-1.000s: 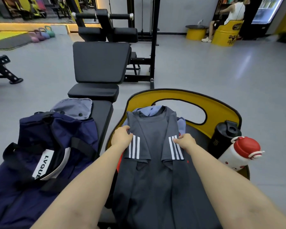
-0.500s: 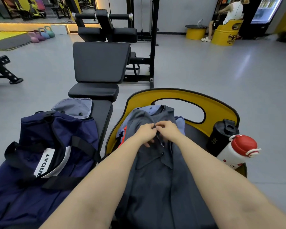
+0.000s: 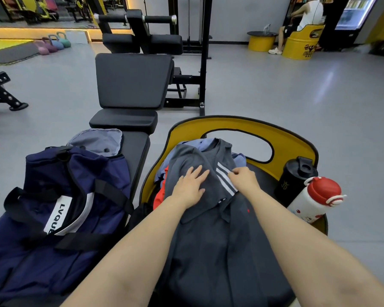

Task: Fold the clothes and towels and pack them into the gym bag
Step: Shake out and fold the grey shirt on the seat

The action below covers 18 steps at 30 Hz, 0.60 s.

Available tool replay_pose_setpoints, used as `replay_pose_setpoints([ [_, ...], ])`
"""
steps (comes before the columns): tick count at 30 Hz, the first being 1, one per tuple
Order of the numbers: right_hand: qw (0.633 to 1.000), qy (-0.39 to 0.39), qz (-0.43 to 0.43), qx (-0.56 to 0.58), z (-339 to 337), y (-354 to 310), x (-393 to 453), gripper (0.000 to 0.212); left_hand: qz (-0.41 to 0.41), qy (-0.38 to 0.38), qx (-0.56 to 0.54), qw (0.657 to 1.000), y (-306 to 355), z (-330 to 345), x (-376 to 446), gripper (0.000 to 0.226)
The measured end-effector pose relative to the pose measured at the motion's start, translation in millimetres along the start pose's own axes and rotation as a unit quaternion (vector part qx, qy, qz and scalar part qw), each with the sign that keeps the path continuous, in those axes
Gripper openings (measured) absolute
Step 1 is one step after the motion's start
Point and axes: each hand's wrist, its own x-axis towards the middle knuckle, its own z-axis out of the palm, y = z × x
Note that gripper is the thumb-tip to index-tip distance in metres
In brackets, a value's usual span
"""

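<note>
A dark grey shirt [image 3: 208, 235] with white sleeve stripes lies lengthwise on a yellow barrel seat [image 3: 235, 126], over blue and red clothes [image 3: 160, 197]. My left hand [image 3: 191, 185] presses flat on the folded-in left sleeve, fingers spread. My right hand [image 3: 242, 179] pinches the striped right sleeve edge near the middle of the shirt. To the left, the navy gym bag [image 3: 60, 209] sits on a black bench with its top open.
A black bottle [image 3: 295, 180] and a white bottle with a red lid [image 3: 313, 200] stand at the seat's right edge. A grey cloth [image 3: 98, 140] lies behind the bag. Black benches stand ahead. A person sits far right.
Both sleeves lay folded onto the chest, then my hands met at the middle. Now the left hand lies flat on the left side and the right hand holds the striped sleeve.
</note>
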Motion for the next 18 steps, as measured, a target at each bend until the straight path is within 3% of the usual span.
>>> replay_pose_setpoints([
  [5,0.995,0.09,-0.014,0.04,-16.9,-2.6,-2.9,0.04,-0.007,-0.11,0.086,0.99,10.4,1.0,5.4,0.057],
  [8,0.994,0.082,-0.055,0.053,-14.5,-10.3,-3.5,0.033,-0.004,-0.066,0.008,0.998,9.6,-0.5,4.9,0.052],
  [10,0.995,0.045,-0.081,0.045,-7.7,-16.6,-5.0,0.029,-0.022,0.013,-0.141,0.99,8.4,-3.9,4.0,0.044],
  [12,0.992,0.02,-0.111,0.046,1.2,-24.0,-7.4,0.036,-0.063,0.073,-0.313,0.945,11.5,-11.4,1.3,0.035],
  [14,0.991,-0.003,-0.132,0.035,10.3,-31.3,-11.0,0.037,-0.104,0.065,-0.44,0.89,17.8,-20.9,-0.9,0.035],
  [18,0.986,-0.088,-0.084,0.111,25.3,-39.3,-9.9,0.034,-0.19,0.039,-0.577,0.794,12.7,-27.6,-2.7,0.037],
])
